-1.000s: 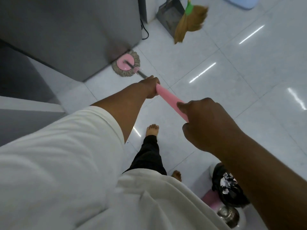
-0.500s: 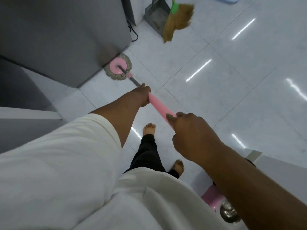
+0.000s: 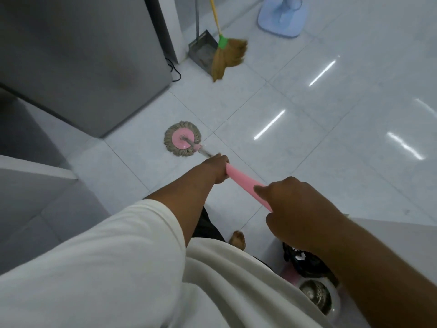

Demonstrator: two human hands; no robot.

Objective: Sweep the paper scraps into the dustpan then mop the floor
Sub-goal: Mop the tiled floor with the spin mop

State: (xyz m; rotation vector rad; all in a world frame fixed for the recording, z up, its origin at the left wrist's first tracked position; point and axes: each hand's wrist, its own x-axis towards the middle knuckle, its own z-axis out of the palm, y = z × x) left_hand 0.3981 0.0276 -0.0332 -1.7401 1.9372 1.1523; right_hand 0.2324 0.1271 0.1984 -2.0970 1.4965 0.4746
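A round mop head (image 3: 182, 138), pink disc ringed with grey strands, lies flat on the white tiled floor (image 3: 331, 143). Its pink handle (image 3: 243, 183) slants back toward me. My left hand (image 3: 216, 169) grips the handle low down, near the metal shaft. My right hand (image 3: 300, 209) grips it higher up, close to my body. A grey dustpan (image 3: 203, 52) and a straw broom (image 3: 228, 56) with a yellow stick lean by the wall at the back. No paper scraps show on the floor.
A tall grey cabinet (image 3: 89, 67) stands at the left, just behind the mop head, with a black cable (image 3: 175, 72) at its corner. A pale blue fan base (image 3: 282, 18) sits at the back. A mop bucket (image 3: 316, 297) with a black bag is by my right leg.
The mop head has slid back from the cabinet's base toward me and out onto the open tile. Both hands keep their grip on the handle.
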